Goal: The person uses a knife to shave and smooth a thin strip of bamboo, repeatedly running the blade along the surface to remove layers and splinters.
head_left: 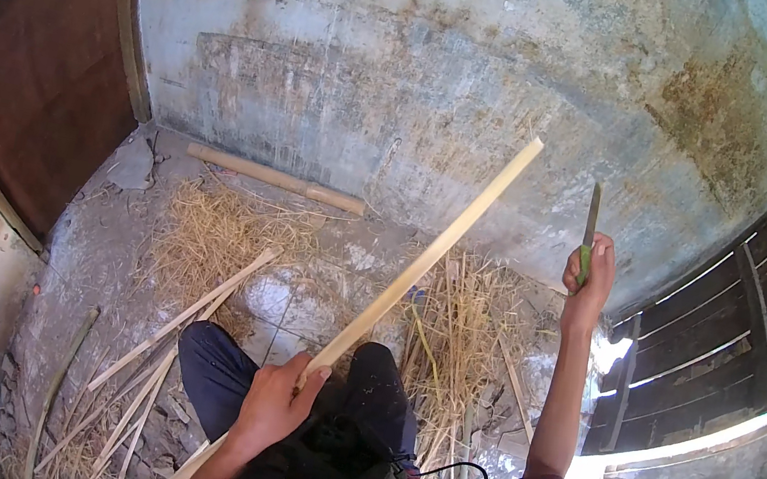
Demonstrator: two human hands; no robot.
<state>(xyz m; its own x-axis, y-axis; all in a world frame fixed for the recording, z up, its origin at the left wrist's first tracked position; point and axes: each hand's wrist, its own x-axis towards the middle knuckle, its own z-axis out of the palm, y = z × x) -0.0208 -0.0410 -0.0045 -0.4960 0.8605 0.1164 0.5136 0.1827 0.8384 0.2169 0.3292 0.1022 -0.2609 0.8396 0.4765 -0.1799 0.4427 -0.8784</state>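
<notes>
A long, pale bamboo strip (432, 253) slants across my lap, its far end raised in front of the wall. My left hand (278, 399) is closed around its lower part, and the near end runs back under my left forearm. Out to the right, my right hand (593, 270) grips a knife (591, 224) by its green handle. The narrow blade points up and away from me, apart from the strip.
Split bamboo strips (151, 388) lie on the floor at left, beside a greenish stick (64, 379). Shavings (226, 239) are heaped ahead, and more straw-like slivers (456, 353) lie at right. A bamboo pole (277, 179) rests along the stained wall (411, 72). Dark slatted boards (734, 329) stand at right.
</notes>
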